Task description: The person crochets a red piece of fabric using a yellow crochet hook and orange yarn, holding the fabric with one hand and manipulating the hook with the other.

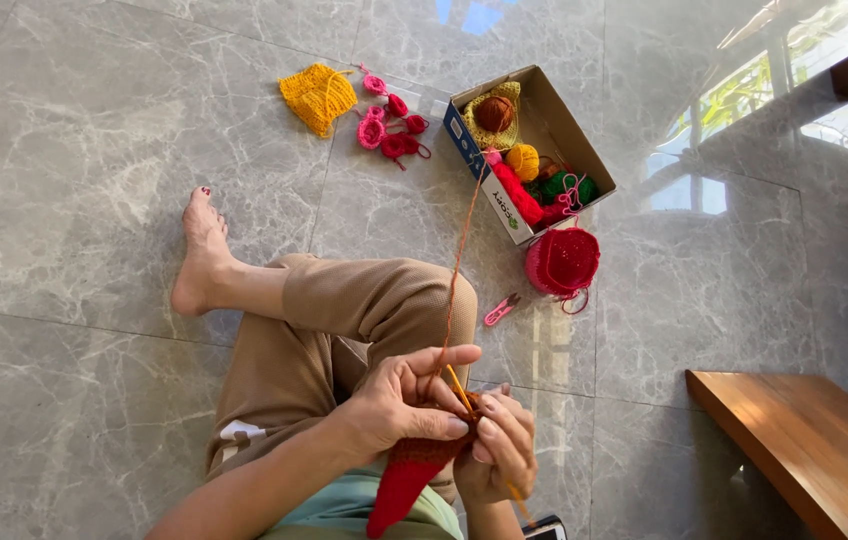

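Both hands, left hand [399, 400] and right hand [499, 450], grip a red crochet piece [406, 475] and hook [459, 390] (piece partly made); yarn [459, 260] runs ahead to the box [464, 135].

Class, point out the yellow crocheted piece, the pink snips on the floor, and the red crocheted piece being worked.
Yellow crocheted piece [318, 97], head view, centre.
Pink snips [500, 310], head view, handles.
Red crocheted piece [402, 480], head view, lower body.

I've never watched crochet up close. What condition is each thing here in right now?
Left hand: gripping the red crochet piece, unfinished.
Right hand: holding the yellow hook in the work.
Brown yarn strand: stretched from hands up to the cardboard box.
Cardboard box: open, holding yarn balls.
Red crocheted piece: lying on the floor beside the box.
Pink clippers: lying on the floor.
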